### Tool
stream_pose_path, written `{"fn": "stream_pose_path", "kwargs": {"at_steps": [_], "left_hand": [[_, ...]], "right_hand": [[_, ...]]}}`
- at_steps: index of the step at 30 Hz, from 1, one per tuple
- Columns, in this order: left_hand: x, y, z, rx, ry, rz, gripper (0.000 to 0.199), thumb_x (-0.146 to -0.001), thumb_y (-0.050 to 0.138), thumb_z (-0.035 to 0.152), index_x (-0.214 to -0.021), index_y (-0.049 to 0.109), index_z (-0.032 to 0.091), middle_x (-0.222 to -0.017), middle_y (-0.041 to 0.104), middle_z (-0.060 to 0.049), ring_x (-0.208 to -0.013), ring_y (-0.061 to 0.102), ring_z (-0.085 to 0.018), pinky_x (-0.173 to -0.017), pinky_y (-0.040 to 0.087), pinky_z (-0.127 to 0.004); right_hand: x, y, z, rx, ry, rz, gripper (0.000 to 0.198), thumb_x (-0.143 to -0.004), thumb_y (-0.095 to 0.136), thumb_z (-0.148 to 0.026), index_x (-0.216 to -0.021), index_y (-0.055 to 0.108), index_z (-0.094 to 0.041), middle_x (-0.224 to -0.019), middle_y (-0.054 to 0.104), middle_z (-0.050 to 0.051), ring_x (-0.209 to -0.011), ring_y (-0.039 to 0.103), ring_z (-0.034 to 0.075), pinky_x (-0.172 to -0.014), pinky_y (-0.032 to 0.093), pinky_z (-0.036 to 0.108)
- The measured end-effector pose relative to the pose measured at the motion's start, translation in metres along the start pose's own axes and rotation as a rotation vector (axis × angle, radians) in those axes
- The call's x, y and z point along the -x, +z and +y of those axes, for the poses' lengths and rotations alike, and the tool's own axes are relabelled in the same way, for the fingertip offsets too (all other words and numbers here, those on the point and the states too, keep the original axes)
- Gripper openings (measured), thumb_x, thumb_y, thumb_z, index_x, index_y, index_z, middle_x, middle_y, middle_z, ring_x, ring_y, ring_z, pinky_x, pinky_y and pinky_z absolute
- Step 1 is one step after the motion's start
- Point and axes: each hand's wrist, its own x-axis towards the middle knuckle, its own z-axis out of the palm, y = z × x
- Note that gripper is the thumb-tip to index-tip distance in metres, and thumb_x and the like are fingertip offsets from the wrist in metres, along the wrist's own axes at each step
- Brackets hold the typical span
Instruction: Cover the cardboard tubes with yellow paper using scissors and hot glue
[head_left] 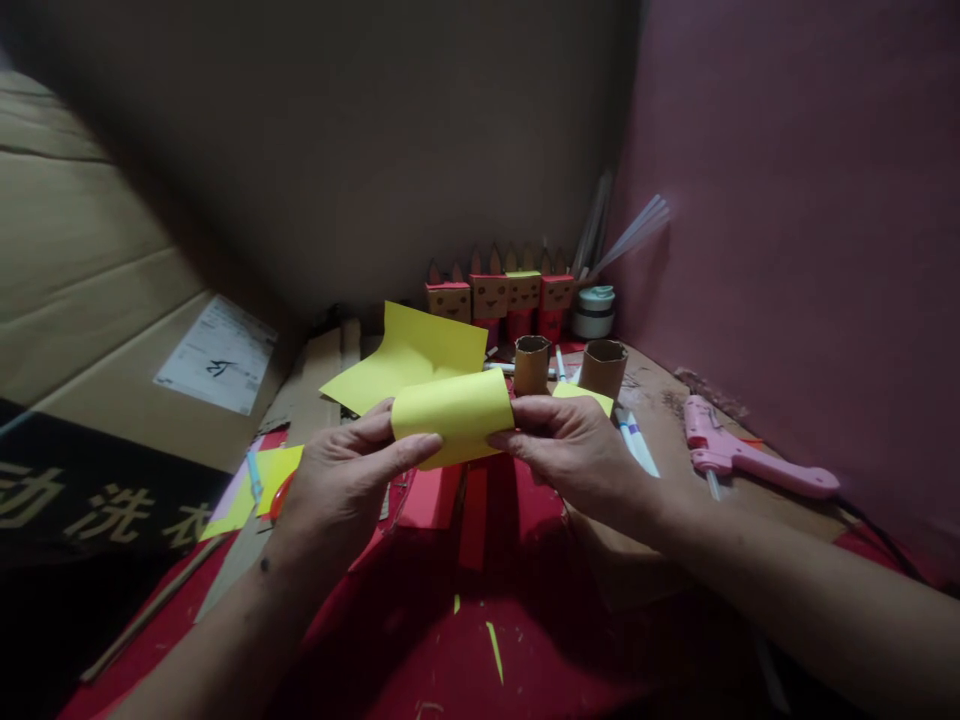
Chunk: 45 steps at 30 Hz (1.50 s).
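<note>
Between my two hands is a piece of yellow paper [454,412], curved over into a tube shape above the table. My left hand [352,470] grips its left end, thumb on the front and fingers behind. At the right end my right hand [570,440] pinches it the same way. Whether anything lies inside the curve is hidden. Behind it stands a larger bent sheet of yellow paper [420,345]. Two brown cardboard tubes, a narrower one [532,368] and a wider one [604,370], stand upright just beyond my right hand.
Several cardboard figures [495,300] line the back wall beside a pale green jar [594,312]. A pink glue gun [750,455] lies at right, near white markers [636,440]. A big cardboard box [112,260] leans in from the left. Yellow scraps [494,652] lie on the red cloth [420,620].
</note>
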Motion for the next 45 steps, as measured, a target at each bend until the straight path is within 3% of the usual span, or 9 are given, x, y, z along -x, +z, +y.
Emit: {"fn": "stream_pose_path", "kwargs": {"at_steps": [4,9,12,15,19,23,33,40,45], "left_hand": [[0.0,-0.002,-0.001,-0.028,-0.009,-0.038,0.023,-0.073,0.077,0.026,-0.096,0.077,0.024,-0.104,0.071,-0.004,-0.103,0.061,-0.023,-0.092,0.049,-0.031],[0.002,0.004,0.003,-0.351,0.099,0.012,0.016,-0.073,0.076,0.035,-0.08,0.078,0.021,-0.09,0.068,-0.003,-0.083,0.059,-0.018,-0.071,0.048,-0.023],[0.004,0.008,0.005,-0.401,0.168,-0.015,0.013,-0.073,0.076,0.032,-0.083,0.079,0.023,-0.097,0.068,-0.003,-0.09,0.061,-0.019,-0.075,0.049,-0.023],[0.004,0.009,0.004,-0.35,0.192,-0.035,0.016,-0.073,0.076,0.026,-0.089,0.079,0.026,-0.099,0.069,-0.002,-0.095,0.061,-0.018,-0.081,0.05,-0.022],[0.003,0.006,0.002,-0.191,0.128,-0.014,0.015,-0.072,0.077,0.023,-0.087,0.079,0.026,-0.097,0.068,-0.001,-0.096,0.062,-0.017,-0.082,0.052,-0.022],[0.002,0.004,0.002,-0.102,0.064,-0.022,0.016,-0.073,0.076,0.022,-0.089,0.078,0.024,-0.098,0.066,-0.001,-0.097,0.062,-0.018,-0.085,0.052,-0.025],[0.005,0.007,-0.004,-0.378,0.195,0.06,0.019,-0.071,0.078,0.031,-0.09,0.078,0.028,-0.097,0.069,0.0,-0.091,0.061,-0.016,-0.081,0.05,-0.023],[0.004,0.011,0.002,-0.067,-0.05,0.103,0.022,-0.063,0.084,0.03,-0.083,0.079,0.024,-0.083,0.078,-0.001,-0.075,0.069,-0.016,-0.068,0.057,-0.022],[0.004,0.009,0.005,0.019,-0.107,0.093,0.025,-0.062,0.085,0.028,-0.084,0.078,0.021,-0.082,0.078,-0.002,-0.068,0.069,-0.015,-0.063,0.058,-0.021]], "right_hand": [[0.0,-0.001,-0.002,-0.08,0.088,0.026,0.019,-0.072,0.072,-0.018,-0.089,0.079,-0.021,-0.048,0.054,-0.005,-0.04,0.035,0.005,-0.035,0.029,0.017],[-0.003,-0.006,0.001,-0.197,0.256,0.025,0.018,-0.068,0.073,-0.018,-0.085,0.077,-0.014,-0.044,0.053,-0.006,-0.031,0.031,0.002,-0.029,0.022,0.016],[-0.005,-0.007,0.002,-0.227,0.297,0.023,0.018,-0.068,0.074,-0.019,-0.084,0.075,-0.013,-0.039,0.046,-0.008,-0.029,0.029,0.002,-0.029,0.021,0.015],[-0.006,-0.007,0.004,-0.227,0.288,-0.009,0.018,-0.07,0.073,-0.021,-0.085,0.074,-0.012,-0.039,0.045,-0.009,-0.029,0.03,0.002,-0.029,0.021,0.015],[-0.005,-0.006,0.007,-0.151,0.214,-0.038,0.026,-0.072,0.073,-0.022,-0.097,0.074,-0.014,-0.055,0.059,-0.005,-0.032,0.035,0.001,-0.03,0.027,0.015],[-0.004,-0.003,0.01,-0.071,0.166,-0.079,0.022,-0.077,0.068,-0.021,-0.098,0.074,-0.015,-0.05,0.054,-0.007,-0.033,0.038,0.002,-0.03,0.03,0.014],[-0.005,-0.003,0.011,-0.313,0.303,-0.076,0.015,-0.073,0.07,-0.019,-0.086,0.072,-0.012,-0.057,0.062,-0.002,-0.027,0.036,0.0,-0.027,0.023,0.015],[-0.004,-0.001,0.012,-0.151,0.199,-0.164,0.02,-0.081,0.065,-0.021,-0.099,0.071,-0.015,-0.054,0.056,-0.006,-0.033,0.041,0.003,-0.031,0.031,0.014],[0.001,0.004,0.013,-0.113,0.18,-0.207,0.025,-0.084,0.059,-0.018,-0.106,0.07,-0.016,-0.062,0.058,-0.004,-0.038,0.044,0.003,-0.037,0.038,0.015]]}}
